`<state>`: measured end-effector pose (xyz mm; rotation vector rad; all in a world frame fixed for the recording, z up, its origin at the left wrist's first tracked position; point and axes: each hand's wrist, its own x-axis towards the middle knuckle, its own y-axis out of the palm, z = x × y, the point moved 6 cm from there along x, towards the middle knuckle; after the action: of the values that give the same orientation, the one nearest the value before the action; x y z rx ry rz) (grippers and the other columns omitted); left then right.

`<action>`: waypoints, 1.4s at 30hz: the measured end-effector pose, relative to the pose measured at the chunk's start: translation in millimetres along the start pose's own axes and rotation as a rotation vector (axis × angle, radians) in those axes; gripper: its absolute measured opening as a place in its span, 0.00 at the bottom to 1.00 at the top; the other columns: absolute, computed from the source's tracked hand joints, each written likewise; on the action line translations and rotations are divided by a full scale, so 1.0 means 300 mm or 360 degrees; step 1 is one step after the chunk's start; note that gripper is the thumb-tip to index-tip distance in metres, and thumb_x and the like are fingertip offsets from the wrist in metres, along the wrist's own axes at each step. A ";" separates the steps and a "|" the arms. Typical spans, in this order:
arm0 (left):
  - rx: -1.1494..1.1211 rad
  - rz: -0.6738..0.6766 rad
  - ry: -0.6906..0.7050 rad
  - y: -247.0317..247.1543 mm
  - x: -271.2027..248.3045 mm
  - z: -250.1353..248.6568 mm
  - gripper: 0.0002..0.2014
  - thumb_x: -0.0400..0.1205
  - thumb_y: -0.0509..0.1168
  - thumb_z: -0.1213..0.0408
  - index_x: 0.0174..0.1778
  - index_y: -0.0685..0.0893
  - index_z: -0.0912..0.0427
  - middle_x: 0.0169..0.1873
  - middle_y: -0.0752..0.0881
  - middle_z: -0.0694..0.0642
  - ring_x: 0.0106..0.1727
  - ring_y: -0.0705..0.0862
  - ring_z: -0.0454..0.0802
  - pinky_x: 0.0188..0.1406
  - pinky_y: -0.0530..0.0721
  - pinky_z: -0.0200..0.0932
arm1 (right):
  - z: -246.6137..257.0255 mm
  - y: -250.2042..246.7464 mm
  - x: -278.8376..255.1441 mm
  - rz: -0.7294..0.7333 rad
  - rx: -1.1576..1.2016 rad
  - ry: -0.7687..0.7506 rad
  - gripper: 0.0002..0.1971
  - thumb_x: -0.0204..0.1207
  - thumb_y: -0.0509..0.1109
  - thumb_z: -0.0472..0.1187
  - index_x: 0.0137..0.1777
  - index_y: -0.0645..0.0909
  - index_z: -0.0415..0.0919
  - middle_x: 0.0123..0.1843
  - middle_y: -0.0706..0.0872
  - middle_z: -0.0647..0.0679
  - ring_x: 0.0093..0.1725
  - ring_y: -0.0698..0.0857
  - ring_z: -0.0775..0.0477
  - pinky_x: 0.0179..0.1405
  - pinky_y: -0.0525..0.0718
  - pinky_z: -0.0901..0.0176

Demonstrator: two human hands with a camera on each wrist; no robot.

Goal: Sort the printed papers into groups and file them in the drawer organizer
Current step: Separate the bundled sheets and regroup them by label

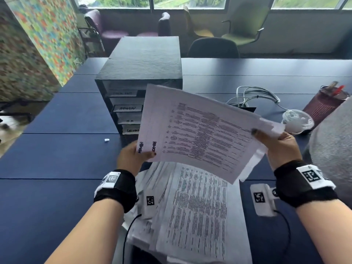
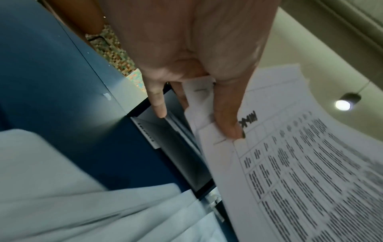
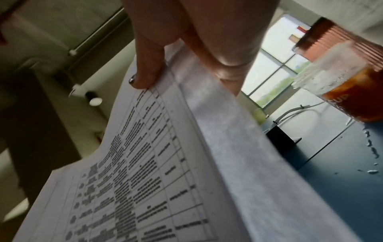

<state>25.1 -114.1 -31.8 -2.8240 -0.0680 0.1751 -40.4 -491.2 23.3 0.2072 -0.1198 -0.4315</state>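
Both hands hold a few printed sheets with tables tilted above the dark blue table. My left hand pinches their lower left corner, thumb on top; in the left wrist view the left hand has its thumb by a bold heading on the sheets. My right hand pinches the right edge; the right wrist view shows the right hand with its thumb on the top sheet. A loose pile of printed papers lies below. The black drawer organizer stands just behind, with labelled drawers, one reading ADMIN.
To the right stand a clear lidded cup with a drink and a red ribbed holder with pens. White cables lie behind the sheets. A small white scrap lies left. A grey shape fills the right edge. Chairs stand beyond the table.
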 end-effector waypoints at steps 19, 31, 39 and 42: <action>-0.0443 0.0455 -0.0145 0.102 -0.035 0.067 0.19 0.56 0.78 0.72 0.42 0.91 0.53 0.44 0.91 0.58 0.46 0.89 0.51 0.43 0.87 0.45 | -0.222 0.056 -0.110 0.0557 -0.0424 0.0332 0.36 0.34 0.88 0.51 0.48 0.87 0.43 0.48 0.91 0.46 0.50 0.88 0.45 0.51 0.85 0.55; -0.0406 0.0190 -0.0115 0.086 -0.024 0.032 0.14 0.66 0.76 0.80 0.38 0.88 0.56 0.30 0.90 0.44 0.34 0.88 0.37 0.33 0.83 0.29 | -0.212 0.051 -0.104 0.0331 -0.0262 0.0330 0.35 0.36 0.88 0.48 0.47 0.85 0.39 0.39 0.92 0.53 0.40 0.89 0.55 0.42 0.86 0.65; -0.0180 0.0146 -0.0112 0.040 -0.020 0.073 0.13 0.70 0.75 0.78 0.37 0.87 0.53 0.25 0.88 0.38 0.29 0.85 0.33 0.33 0.81 0.29 | -0.183 0.023 -0.126 0.0160 -0.0311 0.0343 0.14 0.69 0.70 0.20 0.39 0.76 0.40 0.27 0.87 0.58 0.25 0.83 0.69 0.34 0.80 0.75; -0.0162 0.0066 -0.0092 0.024 -0.010 0.074 0.12 0.71 0.75 0.74 0.37 0.87 0.51 0.33 0.89 0.45 0.37 0.85 0.45 0.41 0.80 0.40 | -0.178 0.003 -0.116 0.0128 -0.0367 0.0315 0.10 0.70 0.71 0.23 0.36 0.83 0.39 0.23 0.86 0.59 0.25 0.82 0.68 0.39 0.79 0.68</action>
<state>19.6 -114.6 -54.6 -2.9235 -0.0318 0.2696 -62.9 -466.2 -30.7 0.0174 0.1153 -0.3396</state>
